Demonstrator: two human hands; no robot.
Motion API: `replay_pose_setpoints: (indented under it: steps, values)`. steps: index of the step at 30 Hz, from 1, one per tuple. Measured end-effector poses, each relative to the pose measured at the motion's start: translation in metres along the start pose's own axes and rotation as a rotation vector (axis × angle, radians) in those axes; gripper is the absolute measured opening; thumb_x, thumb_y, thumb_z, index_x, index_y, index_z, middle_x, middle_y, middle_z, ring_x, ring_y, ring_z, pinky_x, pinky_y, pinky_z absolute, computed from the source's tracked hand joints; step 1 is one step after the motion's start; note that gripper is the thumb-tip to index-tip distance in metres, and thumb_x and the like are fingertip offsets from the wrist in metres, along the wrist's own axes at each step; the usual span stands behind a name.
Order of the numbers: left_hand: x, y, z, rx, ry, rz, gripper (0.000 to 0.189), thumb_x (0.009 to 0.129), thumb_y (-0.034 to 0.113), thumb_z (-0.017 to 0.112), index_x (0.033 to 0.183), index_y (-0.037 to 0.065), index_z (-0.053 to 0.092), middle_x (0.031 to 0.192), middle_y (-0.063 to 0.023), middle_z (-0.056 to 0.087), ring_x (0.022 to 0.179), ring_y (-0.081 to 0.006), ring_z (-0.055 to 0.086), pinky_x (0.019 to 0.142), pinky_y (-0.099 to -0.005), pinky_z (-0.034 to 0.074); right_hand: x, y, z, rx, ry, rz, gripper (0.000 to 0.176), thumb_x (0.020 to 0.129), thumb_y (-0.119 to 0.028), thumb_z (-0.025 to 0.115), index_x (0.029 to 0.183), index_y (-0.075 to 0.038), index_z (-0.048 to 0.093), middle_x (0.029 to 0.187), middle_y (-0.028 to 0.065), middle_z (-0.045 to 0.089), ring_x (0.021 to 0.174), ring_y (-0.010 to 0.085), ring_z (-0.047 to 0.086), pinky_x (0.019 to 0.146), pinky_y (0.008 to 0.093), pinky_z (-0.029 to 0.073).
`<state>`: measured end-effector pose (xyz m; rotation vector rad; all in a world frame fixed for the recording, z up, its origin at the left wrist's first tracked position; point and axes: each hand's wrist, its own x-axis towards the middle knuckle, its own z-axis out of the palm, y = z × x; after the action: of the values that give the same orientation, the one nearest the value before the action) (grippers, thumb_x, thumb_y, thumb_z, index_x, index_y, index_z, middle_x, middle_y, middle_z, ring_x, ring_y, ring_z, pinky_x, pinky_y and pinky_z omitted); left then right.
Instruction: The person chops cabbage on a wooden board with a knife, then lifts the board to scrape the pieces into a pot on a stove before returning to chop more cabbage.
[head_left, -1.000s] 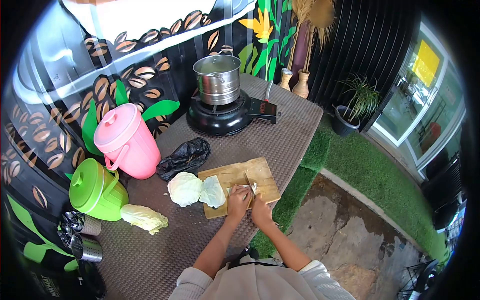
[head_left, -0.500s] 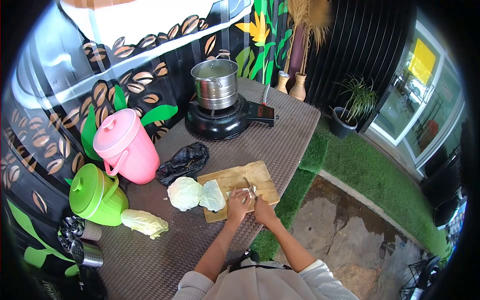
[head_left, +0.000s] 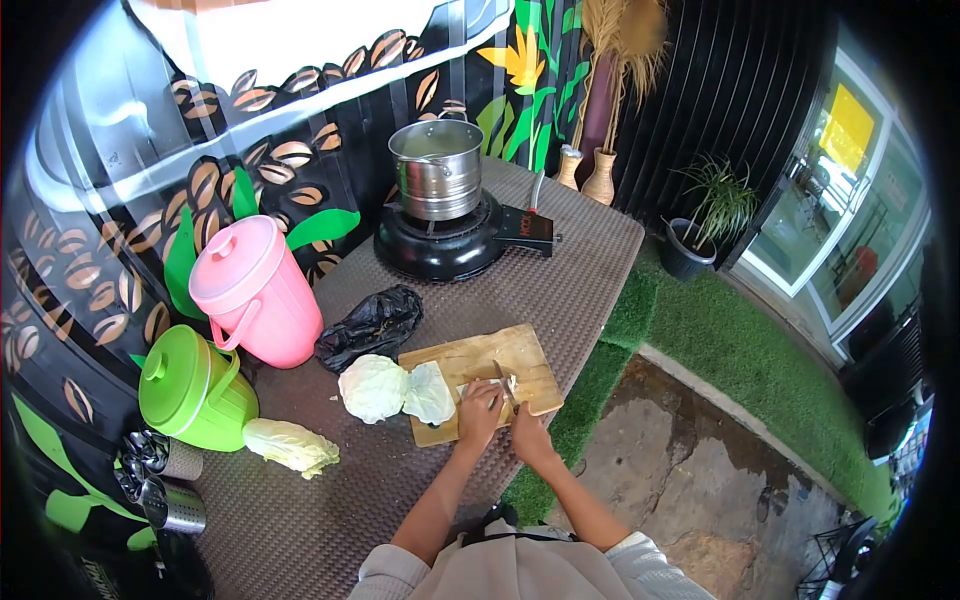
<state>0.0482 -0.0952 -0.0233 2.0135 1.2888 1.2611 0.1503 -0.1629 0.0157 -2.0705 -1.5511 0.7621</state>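
Note:
My left hand presses down on a pale strip of cabbage on the wooden cutting board. My right hand grips a knife, its blade angled down onto that cabbage just right of my left fingers. A cut cabbage wedge lies at the board's left end. A rounder cabbage piece rests on the table beside it.
On the brown textured table stand a steel pot on a black stove, a pink lidded bucket, a green lidded bucket, a black plastic bag and a loose cabbage leaf. Steel cups sit lower left. The table edge lies right of the board.
The knife blade has shifted slightly along the cabbage strip between frames while my left hand stays on it. The view moved a little; nothing else changed.

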Motion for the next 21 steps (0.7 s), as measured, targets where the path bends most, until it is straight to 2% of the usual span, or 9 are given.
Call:
replay_pose_setpoints:
  steps: [1, 3, 6, 8, 13, 15, 17, 21]
  values:
    - [0.0, -0.002, 0.0, -0.008, 0.009, 0.032, 0.014, 0.078, 0.006, 0.066, 0.09, -0.002, 0.071, 0.093, -0.0133, 0.069, 0.099, -0.028, 0.06, 0.095, -0.0384, 0.044, -0.004, -0.005, 0.002, -0.041, 0.06, 0.051, 0.028, 0.09, -0.013, 0.047, 0.105, 0.01, 0.039, 0.094, 0.0382, 0.055, 0.092, 0.0519, 0.057, 0.077, 0.0579, 0.046]
    - [0.001, -0.001, -0.001, -0.014, 0.015, 0.064, 0.014, 0.079, 0.006, 0.066, 0.09, -0.002, 0.071, 0.094, -0.013, 0.069, 0.099, -0.0277, 0.06, 0.095, -0.0381, 0.044, 0.007, -0.001, 0.009, -0.073, 0.05, 0.053, 0.029, 0.09, -0.014, 0.046, 0.108, 0.008, 0.039, 0.096, 0.038, 0.055, 0.09, 0.0519, 0.058, 0.076, 0.0579, 0.046]
    - [-0.002, 0.0, 0.0, -0.023, -0.026, 0.013, 0.016, 0.08, 0.008, 0.064, 0.09, -0.003, 0.07, 0.094, -0.0144, 0.068, 0.1, -0.0289, 0.058, 0.098, -0.0386, 0.042, 0.02, 0.007, 0.004, -0.062, -0.031, 0.012, 0.03, 0.091, -0.017, 0.045, 0.111, 0.004, 0.038, 0.099, 0.0384, 0.055, 0.087, 0.0521, 0.058, 0.074, 0.0571, 0.047]
    - [-0.002, -0.009, 0.006, -0.047, -0.006, 0.01, 0.015, 0.079, 0.008, 0.064, 0.089, -0.002, 0.07, 0.094, -0.0138, 0.068, 0.101, -0.0288, 0.058, 0.098, -0.0383, 0.043, 0.022, 0.005, -0.004, -0.081, -0.103, -0.004, 0.031, 0.09, -0.017, 0.046, 0.113, 0.002, 0.038, 0.103, 0.0375, 0.055, 0.09, 0.0514, 0.058, 0.076, 0.0561, 0.047]
    - [0.001, -0.007, 0.002, -0.022, 0.006, 0.028, 0.014, 0.077, 0.005, 0.068, 0.089, -0.001, 0.071, 0.095, -0.0128, 0.069, 0.1, -0.0273, 0.06, 0.093, -0.0372, 0.046, 0.002, -0.001, 0.009, -0.072, -0.034, 0.108, 0.026, 0.093, -0.018, 0.043, 0.111, 0.001, 0.038, 0.103, 0.0343, 0.056, 0.096, 0.0498, 0.057, 0.08, 0.056, 0.046]
    - [0.0, -0.007, 0.002, -0.022, 0.011, 0.052, 0.014, 0.077, 0.005, 0.068, 0.089, -0.001, 0.071, 0.095, -0.0131, 0.069, 0.1, -0.0272, 0.06, 0.093, -0.0372, 0.046, 0.001, -0.005, 0.012, -0.068, 0.031, 0.087, 0.024, 0.094, -0.019, 0.041, 0.11, 0.0, 0.039, 0.102, 0.0344, 0.057, 0.095, 0.0495, 0.058, 0.079, 0.0562, 0.046]
    - [-0.001, -0.003, 0.001, -0.017, 0.025, 0.025, 0.013, 0.077, 0.006, 0.068, 0.088, -0.002, 0.071, 0.095, -0.0137, 0.069, 0.099, -0.0278, 0.061, 0.092, -0.0375, 0.046, 0.013, -0.004, 0.004, -0.07, -0.037, 0.108, 0.025, 0.093, -0.018, 0.042, 0.11, 0.0, 0.038, 0.101, 0.0342, 0.057, 0.095, 0.0494, 0.058, 0.079, 0.056, 0.047]
    - [0.0, -0.002, 0.001, -0.031, 0.033, -0.009, 0.014, 0.078, 0.007, 0.068, 0.088, -0.002, 0.071, 0.095, -0.0138, 0.069, 0.1, -0.0284, 0.061, 0.091, -0.038, 0.047, 0.014, 0.001, -0.005, -0.106, -0.084, 0.004, 0.027, 0.091, -0.013, 0.043, 0.112, 0.002, 0.037, 0.098, 0.0342, 0.059, 0.09, 0.0504, 0.059, 0.075, 0.0556, 0.048]
